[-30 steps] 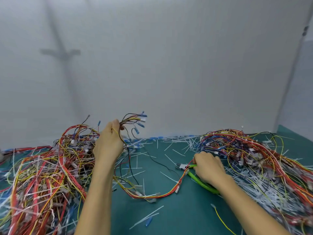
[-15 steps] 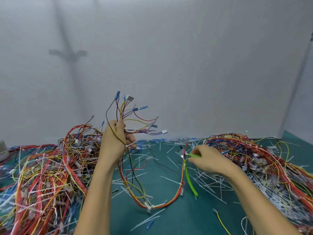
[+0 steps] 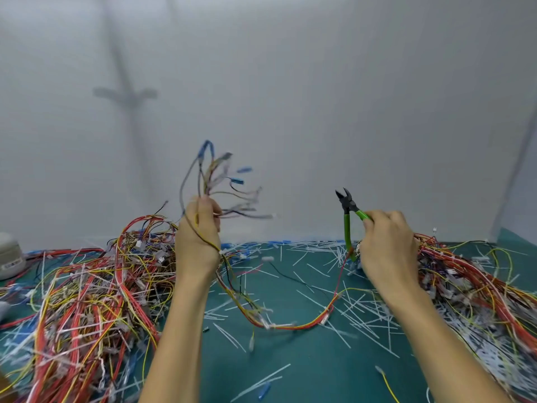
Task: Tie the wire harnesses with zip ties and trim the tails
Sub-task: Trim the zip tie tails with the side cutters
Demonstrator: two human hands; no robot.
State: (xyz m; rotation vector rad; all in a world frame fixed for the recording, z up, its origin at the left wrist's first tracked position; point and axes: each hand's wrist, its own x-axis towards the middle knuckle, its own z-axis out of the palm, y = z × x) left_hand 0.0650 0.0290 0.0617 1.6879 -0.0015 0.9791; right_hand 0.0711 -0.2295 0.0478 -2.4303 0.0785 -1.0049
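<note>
**Holding a harness aloft with cutters at the ready**

Head view. The left hand [image 3: 197,239] is clenched round the upper part of one wire harness [image 3: 290,325], raised above the bench [image 3: 305,370]. The loose connector ends fan out above the fist, blurred. The rest of the harness sags in a loop to the bench surface and rises toward the right hand [image 3: 388,248].

The right hand is wrapped round the green handles of the side cutters [image 3: 347,206], whose blades point upward and stand apart, clear of any wire. Whether this hand also pinches the far end of the harness cannot be told.

Small white zip ties [image 3: 268,325] appear at intervals along the loop; blur hides whether their tails remain. Cut tails [image 3: 261,383] litter the bench between a left heap [image 3: 87,301] and a right heap [image 3: 479,289] of harnesses, many of them banded in white.

Judged from this litter, much tying and trimming is done, though which heap is finished cannot be told. For the held harness, inspection and any last trimming appear to be left.
</note>
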